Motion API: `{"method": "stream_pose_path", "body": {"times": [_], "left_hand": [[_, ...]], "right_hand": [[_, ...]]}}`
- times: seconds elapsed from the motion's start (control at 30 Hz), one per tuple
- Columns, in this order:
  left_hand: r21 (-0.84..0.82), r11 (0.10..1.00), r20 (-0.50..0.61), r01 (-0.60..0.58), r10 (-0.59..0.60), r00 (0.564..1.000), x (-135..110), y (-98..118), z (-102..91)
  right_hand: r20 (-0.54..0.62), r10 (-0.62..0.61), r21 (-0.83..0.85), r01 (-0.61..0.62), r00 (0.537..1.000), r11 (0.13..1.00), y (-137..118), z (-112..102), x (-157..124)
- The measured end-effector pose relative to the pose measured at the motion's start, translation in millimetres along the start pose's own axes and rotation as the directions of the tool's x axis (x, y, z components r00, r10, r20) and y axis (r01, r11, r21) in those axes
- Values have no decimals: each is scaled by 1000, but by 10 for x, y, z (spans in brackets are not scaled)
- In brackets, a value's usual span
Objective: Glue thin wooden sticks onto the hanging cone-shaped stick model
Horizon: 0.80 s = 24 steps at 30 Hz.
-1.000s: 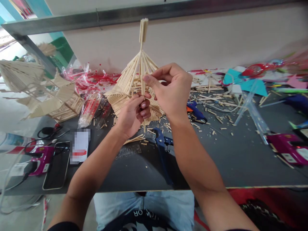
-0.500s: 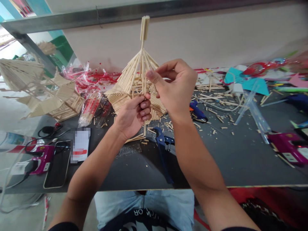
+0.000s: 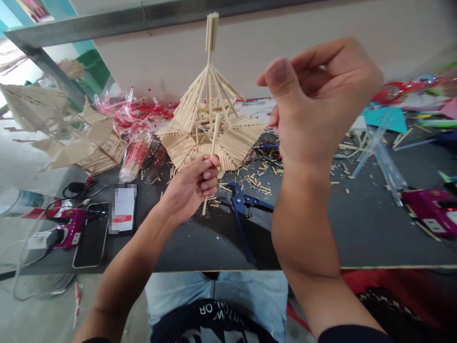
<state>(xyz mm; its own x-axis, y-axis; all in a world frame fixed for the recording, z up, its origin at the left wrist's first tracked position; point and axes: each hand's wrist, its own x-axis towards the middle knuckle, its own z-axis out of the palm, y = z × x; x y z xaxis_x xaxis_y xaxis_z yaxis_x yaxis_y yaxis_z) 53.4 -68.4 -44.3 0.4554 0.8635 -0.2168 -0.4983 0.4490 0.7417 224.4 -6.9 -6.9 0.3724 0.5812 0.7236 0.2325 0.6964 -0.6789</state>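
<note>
My left hand (image 3: 189,190) is closed around a thin wooden stick (image 3: 215,131), which stands nearly upright and pokes out above and below the fingers. Behind it is a model pavilion (image 3: 187,109) built of many such sticks, with a pointed roof, a bundled spire and flared eaves. The stick's upper part overlaps the model in view; whether they touch I cannot tell. My right hand (image 3: 317,105) is raised to the right of the model, apart from it, thumb and forefinger pinched. Anything between those fingertips is hidden. Blue-handled cutters (image 3: 239,209) lie below the model.
A second stick model (image 3: 39,107) stands at the far left. Bagged sticks (image 3: 134,155), two phones (image 3: 91,236) and a purple power strip (image 3: 71,228) lie on the left. Cut stick pieces (image 3: 255,181) litter the middle; another purple power strip (image 3: 428,212) sits at right.
My right hand has moved up and right, away from the model and the stick. My left hand has shifted slightly down and left, and its stick now leans a little right.
</note>
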Motion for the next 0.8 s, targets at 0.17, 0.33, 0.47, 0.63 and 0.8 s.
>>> {"method": "stream_pose_path", "body": {"times": [0.17, 0.33, 0.47, 0.63, 0.8], "left_hand": [[611, 766, 129, -201, 154, 980, -275, -230, -2], [950, -7, 308, -313, 204, 929, -251, -425, -208], [868, -369, 405, -332, 140, 903, -90, -562, -418], [832, -438, 427, -341, 113, 897, 22, -637, -585], [829, -434, 423, -353, 75, 903, 52, -614, -675]], "right_hand": [[355, 126, 22, -142, 927, 990, -123, -275, -85], [806, 254, -92, -311, 534, 946, -28, -701, -385], [809, 381, -362, -131, 448, 923, 166, -836, -791], [825, 406, -370, -168, 394, 914, 387, -740, -1147], [788, 383, -368, -130, 482, 921, 453, -680, -1256]]}}
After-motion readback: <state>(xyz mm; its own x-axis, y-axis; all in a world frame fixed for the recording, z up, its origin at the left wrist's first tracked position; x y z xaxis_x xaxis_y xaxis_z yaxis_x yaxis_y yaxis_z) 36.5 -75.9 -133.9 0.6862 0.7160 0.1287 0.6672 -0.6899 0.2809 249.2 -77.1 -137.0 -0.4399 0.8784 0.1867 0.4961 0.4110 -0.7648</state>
